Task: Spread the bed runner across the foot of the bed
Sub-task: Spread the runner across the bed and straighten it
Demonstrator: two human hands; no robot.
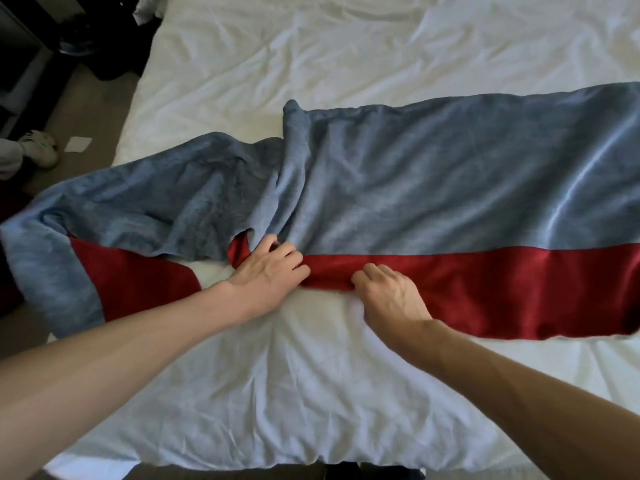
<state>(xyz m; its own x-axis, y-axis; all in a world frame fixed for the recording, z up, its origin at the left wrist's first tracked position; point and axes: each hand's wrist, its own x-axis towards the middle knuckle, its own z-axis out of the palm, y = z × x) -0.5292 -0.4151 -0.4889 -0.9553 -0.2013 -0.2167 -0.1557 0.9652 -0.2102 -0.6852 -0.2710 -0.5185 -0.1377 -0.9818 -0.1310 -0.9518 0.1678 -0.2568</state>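
The runner (pixel 433 195) lies across the white bed (pixel 311 393), blue side far, red band near. To the right it lies flat; to the left it is bunched and hangs over the bed's side. The left hand (pixel 268 270) grips the bunched fold, and the right hand (pixel 393 299), just beside it, curls its fingers round the red near edge

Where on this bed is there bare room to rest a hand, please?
The white bed sheet is bare between the blue and red fabric bed runner and the near edge, and again beyond its far blue edge. It is crowded mid-runner, where the left hand and right hand grip the bunched cloth.
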